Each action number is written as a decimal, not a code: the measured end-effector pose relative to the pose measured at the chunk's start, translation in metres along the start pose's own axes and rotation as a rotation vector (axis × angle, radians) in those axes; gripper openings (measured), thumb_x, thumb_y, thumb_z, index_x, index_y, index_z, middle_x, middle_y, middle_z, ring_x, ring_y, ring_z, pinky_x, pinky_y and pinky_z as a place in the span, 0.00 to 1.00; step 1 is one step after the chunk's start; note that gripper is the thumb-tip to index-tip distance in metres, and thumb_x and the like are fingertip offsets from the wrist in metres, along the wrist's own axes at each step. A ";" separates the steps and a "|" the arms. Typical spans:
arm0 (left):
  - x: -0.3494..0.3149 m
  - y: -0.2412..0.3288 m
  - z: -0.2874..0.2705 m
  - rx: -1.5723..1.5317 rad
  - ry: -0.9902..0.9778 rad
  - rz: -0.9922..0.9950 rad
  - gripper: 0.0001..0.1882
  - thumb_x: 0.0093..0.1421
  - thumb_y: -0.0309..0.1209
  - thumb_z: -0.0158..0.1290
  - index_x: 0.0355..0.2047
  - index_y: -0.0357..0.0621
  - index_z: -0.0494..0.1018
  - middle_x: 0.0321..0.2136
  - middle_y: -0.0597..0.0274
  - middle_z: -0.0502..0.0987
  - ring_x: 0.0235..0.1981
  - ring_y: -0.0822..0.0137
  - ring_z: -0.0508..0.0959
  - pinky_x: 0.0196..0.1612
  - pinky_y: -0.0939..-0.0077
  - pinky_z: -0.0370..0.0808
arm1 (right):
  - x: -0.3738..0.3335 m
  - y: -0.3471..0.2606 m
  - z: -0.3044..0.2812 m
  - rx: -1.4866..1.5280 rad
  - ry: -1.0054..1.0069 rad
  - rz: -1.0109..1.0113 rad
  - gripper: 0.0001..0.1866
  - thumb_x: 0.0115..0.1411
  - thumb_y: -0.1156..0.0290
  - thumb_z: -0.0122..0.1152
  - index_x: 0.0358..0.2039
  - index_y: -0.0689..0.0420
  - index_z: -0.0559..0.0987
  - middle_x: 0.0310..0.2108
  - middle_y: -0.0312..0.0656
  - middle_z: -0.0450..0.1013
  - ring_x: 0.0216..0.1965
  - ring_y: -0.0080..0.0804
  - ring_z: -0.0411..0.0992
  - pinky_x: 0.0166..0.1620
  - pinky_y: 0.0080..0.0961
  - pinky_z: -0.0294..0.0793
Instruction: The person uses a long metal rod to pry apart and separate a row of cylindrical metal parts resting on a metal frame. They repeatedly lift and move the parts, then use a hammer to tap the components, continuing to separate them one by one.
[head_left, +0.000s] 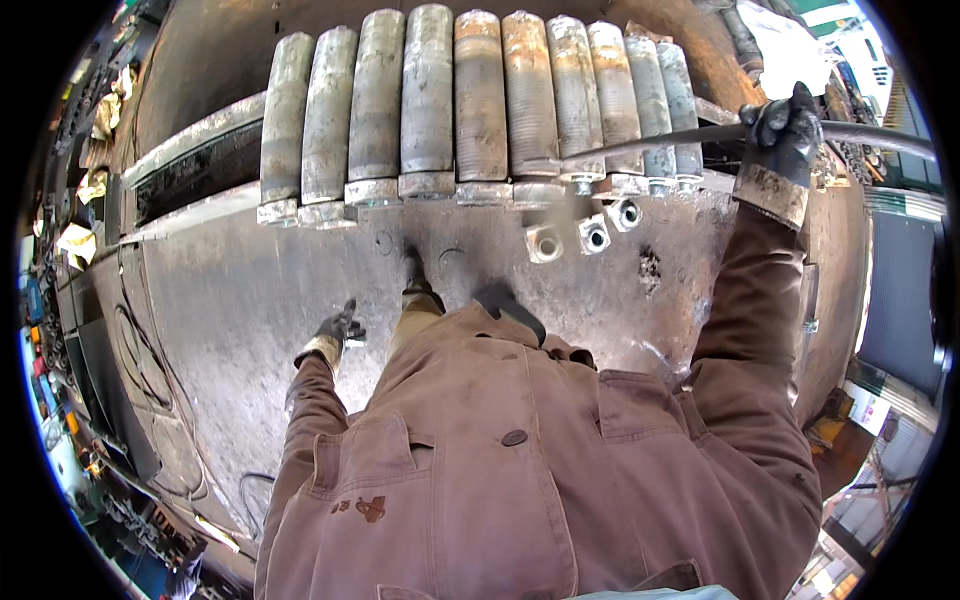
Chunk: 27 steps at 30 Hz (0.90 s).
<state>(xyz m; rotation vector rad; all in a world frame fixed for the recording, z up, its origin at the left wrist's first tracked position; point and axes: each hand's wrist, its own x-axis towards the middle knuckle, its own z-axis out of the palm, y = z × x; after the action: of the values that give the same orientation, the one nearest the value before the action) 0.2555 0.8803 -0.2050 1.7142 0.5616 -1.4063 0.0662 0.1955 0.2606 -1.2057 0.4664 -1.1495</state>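
My right hand (782,128), in a black glove with a worn cuff, is raised at the far right. Its fingers wrap around a long dark metal bar (685,138). The bar's thin tip reaches left across the lower ends of the right-hand cylinders; whether it touches them I cannot tell. Several heavy, worn metal cylinders (428,95) lie side by side in a row, some rusty at their far ends. Close below them lie three metal blocks with round holes, one of them a squarish block (545,245). My gloved left hand (335,332) hangs low on the left, fingers apart, holding nothing.
The cylinders lie across a slotted metal frame (200,165). My dark boots (418,278) stand on the stained metal floor (240,270). A small dark clump (649,270) lies right of the blocks. Cables (140,350) run along the left. A white sheet-like item (790,50) is at the upper right.
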 end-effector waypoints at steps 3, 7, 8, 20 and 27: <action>-0.057 0.029 0.018 0.214 0.034 -0.138 0.46 0.61 0.66 0.49 0.54 0.26 0.69 0.41 0.43 0.81 0.35 0.54 0.84 0.33 0.62 0.80 | 0.007 -0.015 -0.035 0.029 -0.169 0.020 0.12 0.67 0.58 0.57 0.36 0.52 0.81 0.15 0.31 0.68 0.11 0.25 0.59 0.28 0.35 0.68; -0.059 0.002 0.017 0.144 0.111 -0.102 0.47 0.60 0.69 0.48 0.54 0.29 0.69 0.43 0.46 0.82 0.37 0.55 0.84 0.37 0.61 0.79 | -0.008 -0.064 -0.010 -0.022 -0.264 -0.112 0.20 0.68 0.56 0.56 0.51 0.57 0.76 0.20 0.33 0.68 0.13 0.26 0.60 0.27 0.36 0.72; -0.068 0.001 0.020 0.137 0.117 -0.105 0.47 0.60 0.69 0.48 0.54 0.29 0.69 0.43 0.46 0.82 0.37 0.55 0.84 0.37 0.61 0.79 | -0.007 -0.075 -0.003 -0.041 -0.305 -0.119 0.20 0.68 0.57 0.56 0.52 0.58 0.76 0.20 0.33 0.67 0.13 0.26 0.60 0.28 0.36 0.72; -0.073 -0.004 0.014 0.085 0.000 -0.058 0.46 0.62 0.63 0.52 0.61 0.29 0.63 0.50 0.36 0.74 0.42 0.49 0.81 0.41 0.55 0.82 | -0.005 0.000 -0.026 -0.240 -0.234 -0.093 0.14 0.67 0.58 0.58 0.30 0.55 0.76 0.15 0.36 0.67 0.11 0.28 0.62 0.24 0.32 0.71; -0.075 0.000 0.015 0.129 0.059 -0.130 0.47 0.60 0.69 0.49 0.52 0.29 0.71 0.44 0.47 0.82 0.36 0.56 0.84 0.34 0.65 0.75 | -0.057 0.045 0.019 -0.090 -0.067 0.107 0.25 0.67 0.55 0.59 0.14 0.53 0.71 0.10 0.39 0.65 0.08 0.31 0.62 0.17 0.32 0.71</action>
<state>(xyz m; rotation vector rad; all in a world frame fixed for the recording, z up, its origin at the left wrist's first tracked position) 0.2261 0.8799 -0.1345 1.8553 0.6365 -1.5151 0.0779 0.2509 0.2113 -1.2782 0.5301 -1.0027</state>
